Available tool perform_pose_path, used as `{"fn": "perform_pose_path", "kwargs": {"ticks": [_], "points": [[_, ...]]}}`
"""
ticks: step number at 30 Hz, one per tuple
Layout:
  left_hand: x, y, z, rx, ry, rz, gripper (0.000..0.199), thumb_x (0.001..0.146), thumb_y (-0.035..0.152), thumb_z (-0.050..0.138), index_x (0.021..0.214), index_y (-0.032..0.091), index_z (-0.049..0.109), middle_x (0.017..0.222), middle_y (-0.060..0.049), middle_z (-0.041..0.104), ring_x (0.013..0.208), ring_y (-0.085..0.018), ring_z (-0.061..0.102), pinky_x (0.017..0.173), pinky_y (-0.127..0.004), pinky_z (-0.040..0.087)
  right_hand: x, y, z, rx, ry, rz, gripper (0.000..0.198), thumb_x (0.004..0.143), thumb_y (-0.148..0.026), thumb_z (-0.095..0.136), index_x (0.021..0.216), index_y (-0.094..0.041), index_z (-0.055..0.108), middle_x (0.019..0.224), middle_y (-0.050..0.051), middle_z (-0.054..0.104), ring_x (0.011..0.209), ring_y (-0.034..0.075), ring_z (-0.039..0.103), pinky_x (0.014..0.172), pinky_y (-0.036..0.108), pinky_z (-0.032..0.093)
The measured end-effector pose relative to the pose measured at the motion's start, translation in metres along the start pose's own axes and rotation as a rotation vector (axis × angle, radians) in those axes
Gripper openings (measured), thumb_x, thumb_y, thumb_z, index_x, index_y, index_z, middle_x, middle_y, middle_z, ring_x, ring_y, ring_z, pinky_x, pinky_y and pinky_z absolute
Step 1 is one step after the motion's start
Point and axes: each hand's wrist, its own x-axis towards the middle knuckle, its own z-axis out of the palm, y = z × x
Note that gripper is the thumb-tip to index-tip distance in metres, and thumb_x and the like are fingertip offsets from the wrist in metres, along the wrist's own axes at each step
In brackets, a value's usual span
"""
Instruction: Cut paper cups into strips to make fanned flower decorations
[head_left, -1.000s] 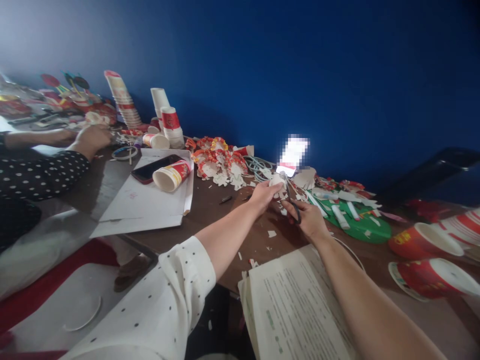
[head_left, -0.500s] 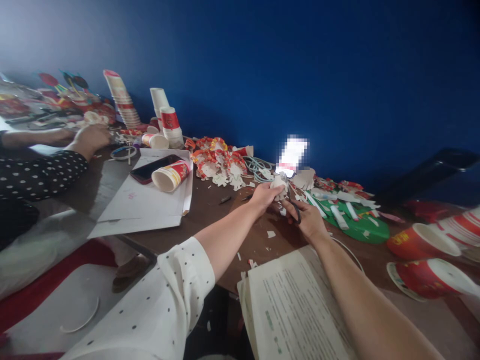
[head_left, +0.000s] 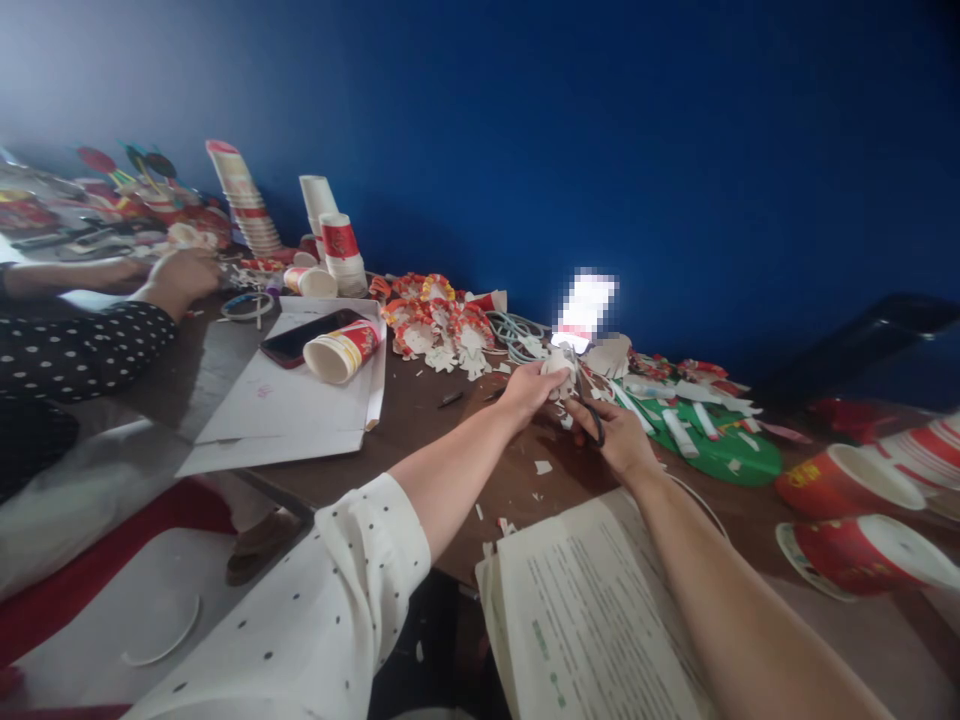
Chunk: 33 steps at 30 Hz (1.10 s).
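Observation:
Between the fingers of my left hand point(head_left: 531, 390) is a small white paper piece point(head_left: 559, 372) with a cut, uneven edge. My right hand point(head_left: 619, 435) is closed on dark-handled scissors point(head_left: 595, 425), whose blades reach up to the paper piece. Both hands are close together over the brown table point(head_left: 510, 470). A lit phone screen point(head_left: 583, 310), blurred out, stands just behind the paper. Small white paper scraps point(head_left: 543, 467) lie below my hands.
Cut red-and-white paper shapes point(head_left: 442, 325) are heaped left of centre. A paper cup point(head_left: 341, 352) and phone point(head_left: 307, 338) lie on a white folder point(head_left: 277, 410). A green sheet point(head_left: 720, 455), cups point(head_left: 847, 480) and printed pages point(head_left: 585, 600) are nearby. At left, another person's hands point(head_left: 184, 275) work.
Almost nothing differs. My hands, the scissors and the paper piece hold nearly the same position, and the view has shifted very slightly.

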Motion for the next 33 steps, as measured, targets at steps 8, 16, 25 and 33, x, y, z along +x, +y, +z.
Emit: {"fn": "perform_pose_path", "kwargs": {"ticks": [8, 16, 25, 33], "points": [[0.000, -0.002, 0.000, 0.067, -0.044, 0.033, 0.018, 0.073, 0.029, 0.073, 0.073, 0.013, 0.064, 0.056, -0.001, 0.059, 0.048, -0.010, 0.053, 0.052, -0.022, 0.042, 0.002, 0.004, -0.002, -0.022, 0.001, -0.028, 0.052, 0.071, -0.070, 0.067, 0.058, -0.019, 0.062, 0.053, 0.002, 0.059, 0.052, 0.015, 0.052, 0.053, 0.027, 0.038], [0.002, -0.002, -0.002, 0.092, 0.000, 0.015, 0.023, 0.070, 0.032, 0.078, 0.076, 0.013, 0.067, 0.061, 0.000, 0.062, 0.052, -0.009, 0.055, 0.060, -0.023, 0.045, 0.006, 0.010, -0.002, -0.036, -0.012, -0.036, 0.050, 0.070, -0.069, 0.068, 0.068, -0.018, 0.067, 0.054, 0.001, 0.060, 0.053, 0.015, 0.055, 0.054, 0.028, 0.038], [0.002, -0.002, 0.000, 0.102, -0.001, 0.021, 0.022, 0.070, 0.032, 0.077, 0.076, 0.013, 0.067, 0.059, 0.000, 0.060, 0.053, -0.009, 0.054, 0.061, -0.023, 0.046, 0.007, 0.012, -0.001, -0.051, 0.002, -0.071, 0.051, 0.073, -0.068, 0.067, 0.060, -0.019, 0.062, 0.051, 0.000, 0.058, 0.050, 0.014, 0.051, 0.054, 0.028, 0.036], [0.003, -0.003, -0.002, 0.102, -0.008, 0.030, 0.023, 0.070, 0.032, 0.077, 0.072, 0.013, 0.065, 0.057, 0.001, 0.058, 0.051, -0.009, 0.053, 0.058, -0.022, 0.043, 0.005, 0.009, -0.002, -0.077, 0.000, -0.076, 0.053, 0.073, -0.070, 0.066, 0.060, -0.018, 0.064, 0.049, 0.000, 0.057, 0.051, 0.014, 0.049, 0.054, 0.028, 0.035]]}}
